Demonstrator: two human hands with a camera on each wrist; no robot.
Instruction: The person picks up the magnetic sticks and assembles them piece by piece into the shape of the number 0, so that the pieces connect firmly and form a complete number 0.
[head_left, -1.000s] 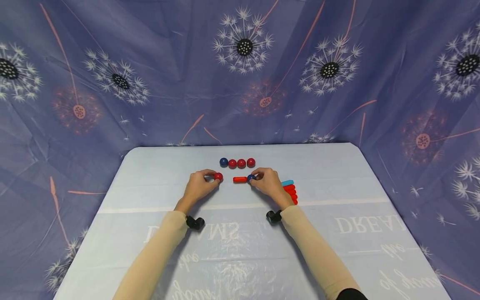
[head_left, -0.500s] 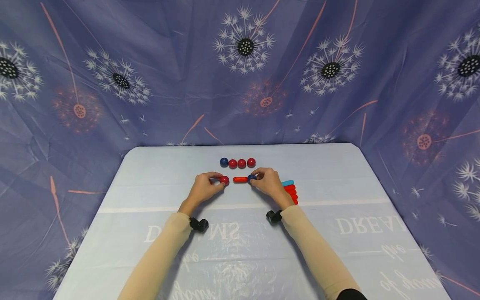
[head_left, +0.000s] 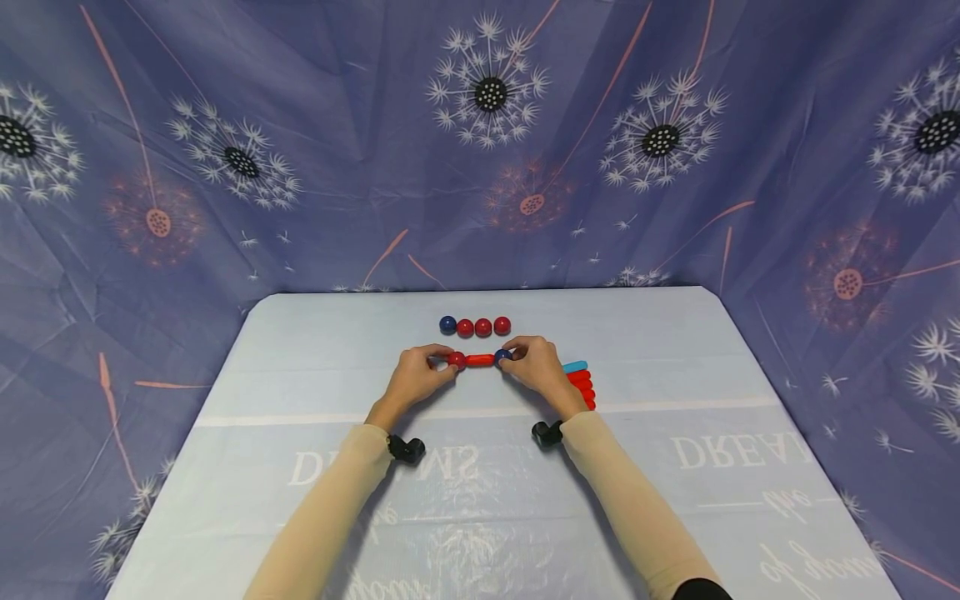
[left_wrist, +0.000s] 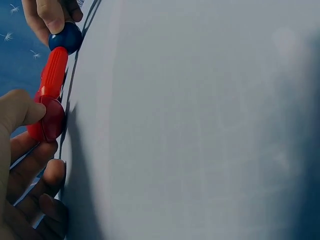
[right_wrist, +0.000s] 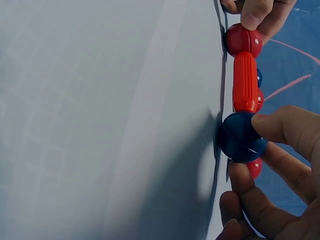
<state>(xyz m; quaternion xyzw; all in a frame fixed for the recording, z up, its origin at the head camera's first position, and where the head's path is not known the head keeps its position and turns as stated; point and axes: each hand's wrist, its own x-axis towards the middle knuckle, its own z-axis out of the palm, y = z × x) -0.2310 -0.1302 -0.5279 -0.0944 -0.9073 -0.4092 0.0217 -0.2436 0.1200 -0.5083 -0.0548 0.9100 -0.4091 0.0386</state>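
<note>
Between thumb and fingers my left hand (head_left: 417, 373) pinches a shiny red ball (left_wrist: 52, 120). My right hand (head_left: 537, 365) pinches a dark blue ball (right_wrist: 242, 137) the same way. A ribbed red rod (right_wrist: 245, 82) spans the two, one end against each ball, lying sideways in the head view. Both wrist views show the rod in line with the balls, its ends meeting them. The far side of each ball is covered by fingers.
Behind the hands, a row holds a blue ball (head_left: 447, 325) and three red balls (head_left: 483, 327). Right of my right wrist lie several red rods (head_left: 582, 385) and a light blue rod (head_left: 575, 366), partly hidden by the arm. A patterned cloth (head_left: 337, 167) hangs behind the white table (head_left: 645, 350).
My left hand has moved right with the red ball, bringing it from apart to against the rod's left end. The right hand has stayed in place, holding the blue ball.
</note>
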